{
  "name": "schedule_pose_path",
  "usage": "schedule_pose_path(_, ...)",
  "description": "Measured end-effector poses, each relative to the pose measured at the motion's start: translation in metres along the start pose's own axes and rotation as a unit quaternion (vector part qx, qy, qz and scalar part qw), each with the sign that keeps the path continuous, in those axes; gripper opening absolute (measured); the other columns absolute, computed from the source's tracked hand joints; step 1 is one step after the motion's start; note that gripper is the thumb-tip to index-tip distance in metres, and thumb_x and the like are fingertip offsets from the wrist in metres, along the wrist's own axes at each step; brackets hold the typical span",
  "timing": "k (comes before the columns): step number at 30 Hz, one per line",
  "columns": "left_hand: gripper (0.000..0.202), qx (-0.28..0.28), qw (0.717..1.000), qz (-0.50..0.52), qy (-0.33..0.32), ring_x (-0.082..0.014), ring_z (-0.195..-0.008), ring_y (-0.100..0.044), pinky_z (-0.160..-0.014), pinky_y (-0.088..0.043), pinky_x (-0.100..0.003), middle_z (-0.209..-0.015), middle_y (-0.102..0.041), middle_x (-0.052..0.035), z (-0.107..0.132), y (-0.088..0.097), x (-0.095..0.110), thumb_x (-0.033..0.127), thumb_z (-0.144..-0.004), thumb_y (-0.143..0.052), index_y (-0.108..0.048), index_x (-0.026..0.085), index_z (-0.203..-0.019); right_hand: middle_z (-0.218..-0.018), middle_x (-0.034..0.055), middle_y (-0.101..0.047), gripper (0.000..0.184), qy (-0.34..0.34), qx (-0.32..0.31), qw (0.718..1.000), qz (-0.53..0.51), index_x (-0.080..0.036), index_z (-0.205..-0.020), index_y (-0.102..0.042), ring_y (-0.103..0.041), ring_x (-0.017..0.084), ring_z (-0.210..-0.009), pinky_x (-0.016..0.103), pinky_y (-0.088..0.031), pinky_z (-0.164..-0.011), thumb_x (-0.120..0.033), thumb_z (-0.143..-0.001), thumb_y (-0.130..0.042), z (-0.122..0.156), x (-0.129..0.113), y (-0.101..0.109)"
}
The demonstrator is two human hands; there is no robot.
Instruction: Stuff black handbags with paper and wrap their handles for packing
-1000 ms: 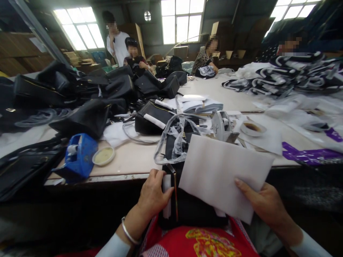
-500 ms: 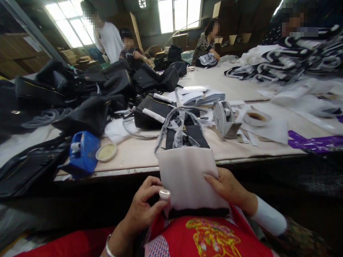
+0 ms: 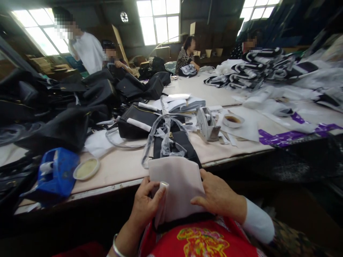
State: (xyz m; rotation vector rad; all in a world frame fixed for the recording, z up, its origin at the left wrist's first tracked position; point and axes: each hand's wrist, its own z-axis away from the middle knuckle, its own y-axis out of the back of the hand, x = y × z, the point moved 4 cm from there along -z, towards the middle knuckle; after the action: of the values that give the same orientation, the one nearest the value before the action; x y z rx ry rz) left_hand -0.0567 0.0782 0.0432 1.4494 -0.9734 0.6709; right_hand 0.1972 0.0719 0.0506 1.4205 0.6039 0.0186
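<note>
A small black bag (image 3: pixel 187 144) lies across the table's front edge, tilted toward my body. Its handles, wrapped in clear plastic (image 3: pixel 165 137), point away from me. A white foam sheet (image 3: pixel 178 182) covers the near part of the bag, and a black edge shows below it. My left hand (image 3: pixel 146 201) pinches the sheet's left side between thumb and fingers; something shiny and silvery sits at the thumb tip. On the other side my right hand (image 3: pixel 222 194) grips the sheet and bag, thumb on top, fingers partly hidden behind.
At left are a blue tape dispenser (image 3: pixel 60 175) and a round dish (image 3: pixel 86 169). A grey tape dispenser (image 3: pixel 206 125) stands beyond the bag, near paper sheets (image 3: pixel 184 103). Black bags (image 3: pixel 99 94) pile up at left. Purple tape (image 3: pixel 281 139) lies right. Several people are across the table.
The view has swung right, so the table's things appear farther left. My left hand has moved up along the sheet's side and now folds or gathers its edge. The right hand keeps hold.
</note>
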Motion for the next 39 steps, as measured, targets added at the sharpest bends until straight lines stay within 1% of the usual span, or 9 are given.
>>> schedule_pose_path(4, 0.025, 0.009, 0.999, -0.005, 0.034, -0.0232, -0.095, -0.069, -0.087, -0.056, -0.034, -0.1, -0.069, -0.0076, 0.002, 0.002, -0.003, 0.045, -0.085, -0.069, -0.078, 0.022, -0.085, -0.103, 0.0121, -0.06, 0.05, -0.049, -0.017, 0.998, -0.037, -0.018, -0.104, -0.077, -0.062, 0.028, -0.089, 0.042, -0.055, -0.084, -0.061, -0.076, -0.074, 0.002, 0.004, -0.002)
schedule_pose_path(8, 0.033, 0.089, 0.994, -0.035, 0.059, -0.0236, -0.09, -0.07, -0.082, -0.058, -0.034, -0.097, -0.07, -0.0075, 0.008, 0.012, -0.013, 0.053, -0.081, -0.071, -0.079, 0.021, -0.086, -0.107, 0.0101, -0.059, 0.045, -0.065, 0.064, 0.986, -0.137, -0.022, -0.121, -0.072, -0.064, 0.025, -0.095, 0.038, -0.056, -0.089, -0.051, -0.088, -0.066, 0.029, 0.029, 0.0)
schedule_pose_path(12, 0.034, 0.134, 0.988, -0.076, 0.022, -0.0222, -0.087, -0.069, -0.08, -0.058, -0.033, -0.095, -0.067, -0.0067, 0.013, 0.011, -0.015, 0.053, -0.081, -0.071, -0.078, 0.021, -0.088, -0.129, 0.0153, -0.053, 0.046, 0.047, 0.167, 0.972, -0.159, -0.022, -0.133, -0.065, -0.06, 0.029, -0.116, 0.04, -0.054, -0.098, -0.044, -0.093, -0.061, 0.075, 0.036, 0.003)
schedule_pose_path(16, 0.032, 0.154, 0.979, -0.129, -0.044, -0.0214, -0.085, -0.067, -0.08, -0.058, -0.034, -0.094, -0.064, -0.0068, 0.013, 0.0, -0.007, 0.05, -0.083, -0.07, -0.075, 0.019, -0.088, -0.145, 0.0167, -0.042, 0.048, 0.173, 0.127, 0.966, -0.141, -0.022, -0.137, -0.061, -0.053, 0.031, -0.128, 0.04, -0.049, -0.106, -0.038, -0.092, -0.065, 0.098, 0.018, 0.007)
schedule_pose_path(23, 0.039, 0.234, 0.952, -0.197, -0.014, -0.0227, -0.083, -0.066, -0.08, -0.057, -0.036, -0.09, -0.061, -0.0061, 0.023, 0.008, -0.01, 0.054, -0.084, -0.067, -0.073, 0.016, -0.09, -0.136, 0.0177, -0.05, 0.045, 0.172, 0.11, 0.963, -0.177, -0.019, -0.136, -0.061, -0.057, 0.028, -0.12, 0.039, -0.052, -0.101, -0.03, -0.093, -0.064, 0.106, 0.022, 0.017)
schedule_pose_path(26, 0.036, 0.205, 0.964, -0.169, -0.011, -0.0218, -0.084, -0.065, -0.079, -0.056, -0.034, -0.092, -0.062, -0.006, 0.021, 0.009, -0.008, 0.052, -0.084, -0.068, -0.073, 0.017, -0.09, -0.132, 0.0156, -0.055, 0.041, 0.164, 0.071, 0.965, -0.191, -0.022, -0.134, -0.064, -0.059, 0.026, -0.118, 0.039, -0.052, -0.101, -0.027, -0.094, -0.061, 0.103, 0.016, 0.019)
schedule_pose_path(31, 0.022, 0.008, 0.995, -0.081, -0.06, -0.0186, -0.083, -0.064, -0.076, -0.054, -0.029, -0.091, -0.062, -0.0048, -0.003, -0.005, 0.003, 0.041, -0.085, -0.069, -0.071, 0.019, -0.085, -0.147, 0.0146, -0.047, 0.031, 0.181, 0.067, 0.949, -0.249, -0.022, -0.121, -0.071, -0.06, 0.024, -0.119, 0.04, -0.052, -0.102, -0.023, -0.094, -0.057, 0.068, 0.002, 0.018)
schedule_pose_path(35, 0.021, -0.057, 0.993, -0.1, -0.035, -0.0185, -0.082, -0.064, -0.076, -0.054, -0.03, -0.092, -0.062, -0.0049, -0.015, -0.008, -0.001, 0.04, -0.088, -0.065, -0.072, 0.02, -0.086, -0.138, 0.0169, -0.055, 0.024, 0.01, 0.234, 0.934, -0.269, -0.019, -0.111, -0.072, -0.063, 0.025, -0.112, 0.04, -0.056, -0.092, -0.026, -0.094, -0.056, 0.038, 0.032, 0.006)
schedule_pose_path(39, 0.026, -0.007, 0.989, -0.14, -0.047, -0.0208, -0.085, -0.064, -0.081, -0.054, -0.033, -0.091, -0.06, -0.0061, -0.006, -0.005, -0.003, 0.042, -0.092, -0.059, -0.072, 0.019, -0.092, -0.1, 0.0094, -0.067, 0.031, -0.145, 0.199, 0.939, -0.24, -0.015, -0.115, -0.067, -0.063, 0.017, -0.073, 0.033, -0.055, -0.071, -0.032, -0.091, -0.06, 0.023, 0.054, -0.018)
